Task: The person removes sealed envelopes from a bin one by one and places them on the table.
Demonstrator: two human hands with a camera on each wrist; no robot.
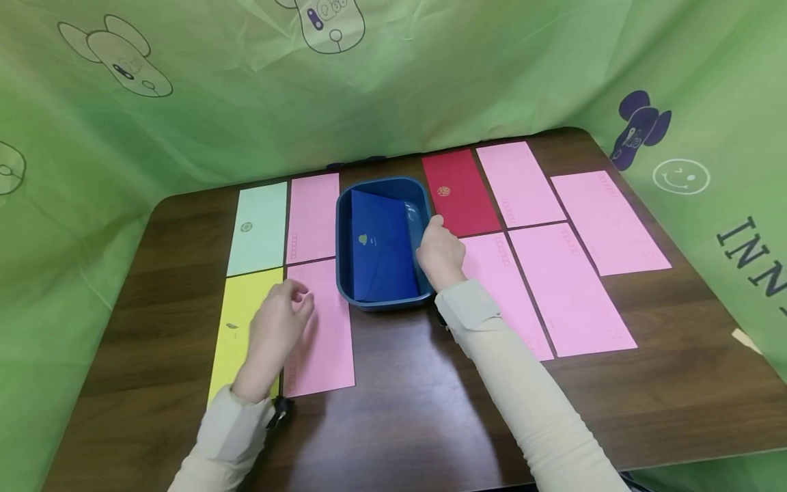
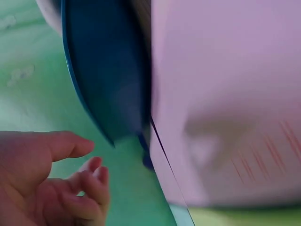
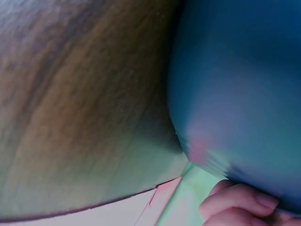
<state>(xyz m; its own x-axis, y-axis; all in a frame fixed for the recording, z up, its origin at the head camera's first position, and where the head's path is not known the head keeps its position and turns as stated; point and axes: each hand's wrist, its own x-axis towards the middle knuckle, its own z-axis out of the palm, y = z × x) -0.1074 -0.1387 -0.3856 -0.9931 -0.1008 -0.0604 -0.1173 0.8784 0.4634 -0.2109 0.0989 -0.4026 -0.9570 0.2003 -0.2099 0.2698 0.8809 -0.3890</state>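
A blue plastic tub point(image 1: 418, 213) stands on the table with a dark blue envelope point(image 1: 382, 256) lying in it. My right hand point(image 1: 441, 254) grips the tub's right rim; in the right wrist view its curled fingers point(image 3: 240, 200) show at the edge of the tub wall. Over the border of a yellow envelope point(image 1: 236, 301) and a pink envelope point(image 1: 326, 342) hovers my left hand point(image 1: 277, 328), fingers loosely bent and holding nothing. The left wrist view shows a gap between its thumb and fingers, near the tub point(image 2: 106, 70).
A mint envelope point(image 1: 261, 225) and another pink envelope point(image 1: 313, 219) lie left of the tub. To its right are a red envelope point(image 1: 464, 195) and several pink ones point(image 1: 572, 294). Green printed cloth point(image 1: 393, 89) hangs behind the brown wooden table point(image 1: 393, 424).
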